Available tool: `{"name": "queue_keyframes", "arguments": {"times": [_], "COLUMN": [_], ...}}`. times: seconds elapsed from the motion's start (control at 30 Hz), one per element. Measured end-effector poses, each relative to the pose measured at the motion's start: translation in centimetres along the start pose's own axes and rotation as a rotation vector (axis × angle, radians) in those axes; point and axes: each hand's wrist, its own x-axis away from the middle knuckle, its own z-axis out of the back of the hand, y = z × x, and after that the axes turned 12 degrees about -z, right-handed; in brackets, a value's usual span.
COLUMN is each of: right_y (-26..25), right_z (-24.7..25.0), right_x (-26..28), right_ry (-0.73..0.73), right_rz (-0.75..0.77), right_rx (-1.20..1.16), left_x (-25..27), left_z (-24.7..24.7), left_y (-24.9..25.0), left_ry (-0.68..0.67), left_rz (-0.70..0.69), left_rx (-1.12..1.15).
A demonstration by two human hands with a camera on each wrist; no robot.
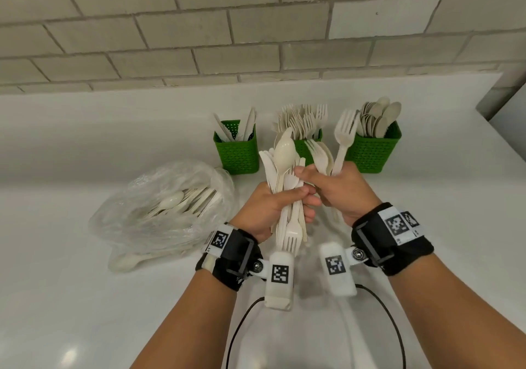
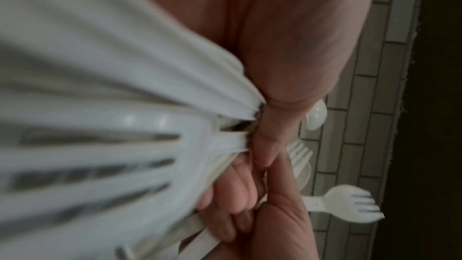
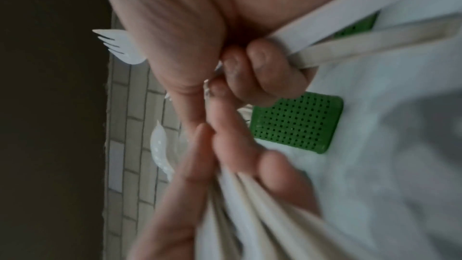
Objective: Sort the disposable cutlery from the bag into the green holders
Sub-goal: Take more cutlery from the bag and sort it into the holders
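My left hand (image 1: 280, 202) grips a mixed bundle of cream cutlery (image 1: 284, 152), with a spoon and knives sticking up and fork heads hanging below. Right beside it, my right hand (image 1: 327, 187) holds several forks (image 1: 345, 133) upright, and its fingertips touch the left bundle. Behind the hands stand three green holders: the left holder (image 1: 239, 156) has knives, the middle holder (image 1: 303, 148) forks, the right holder (image 1: 373, 153) spoons. The clear bag (image 1: 159, 212) lies at the left with more cutlery inside. The left wrist view shows the blurred bundle (image 2: 100, 106) and one fork (image 2: 350, 203).
The white counter (image 1: 85, 297) ends at a tiled wall (image 1: 199, 41) behind the holders. A loose spoon (image 1: 125, 262) lies at the bag's near edge. Black cables (image 1: 242, 326) hang from the wrist cameras. One green holder (image 3: 295, 124) shows in the right wrist view.
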Motion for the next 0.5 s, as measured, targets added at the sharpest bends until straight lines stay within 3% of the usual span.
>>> {"name": "queue_keyframes", "arguments": {"times": [0.13, 0.23, 0.37, 0.5], "right_y": [0.0, 0.9, 1.3, 2.2], "right_z": [1.2, 1.8, 2.6, 2.4], "right_x": [-1.3, -2.3, -1.9, -1.1], "right_ry": [0.147, 0.212, 0.332, 0.103], "right_rz": [0.004, 0.03, 0.259, 0.479], "right_rx": [-0.184, -0.172, 0.105, 0.711], "left_x": [0.4, 0.6, 0.3, -0.1], "left_z": [0.2, 0.3, 0.4, 0.8], "left_y": [-0.2, -0.3, -0.5, -0.5], "left_ry": [0.075, 0.087, 0.132, 0.144], "left_rz": [-0.03, -0.049, -0.069, -0.093], "left_rx": [0.055, 0.007, -0.13, -0.137]}}
